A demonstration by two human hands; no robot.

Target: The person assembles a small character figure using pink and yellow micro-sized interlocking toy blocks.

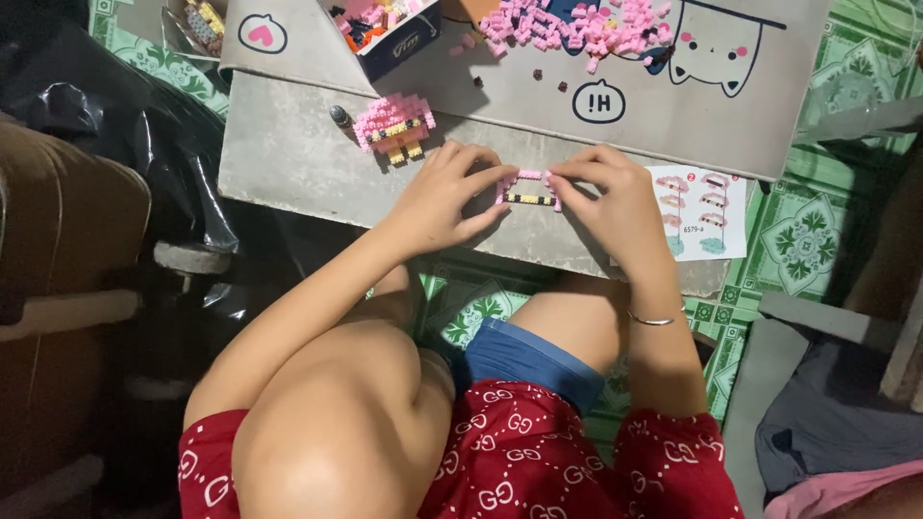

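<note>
At frame centre, left hand (pixel 444 197) and right hand (pixel 608 197) pinch a small pink brick piece (pixel 528 191); a white instruction sheet (pixel 700 213) lies right, on the grey counter (pixel 288 154).

Small open cardboard box (pixel 389 29) at top centre of the grey table, dark blue side, white flap, pink and orange bricks inside. Printed instruction sheet (pixel 700 212) at the table's right front edge, just right of the right hand: white rectangle with small pink and teal build diagrams, lying flat.
</note>
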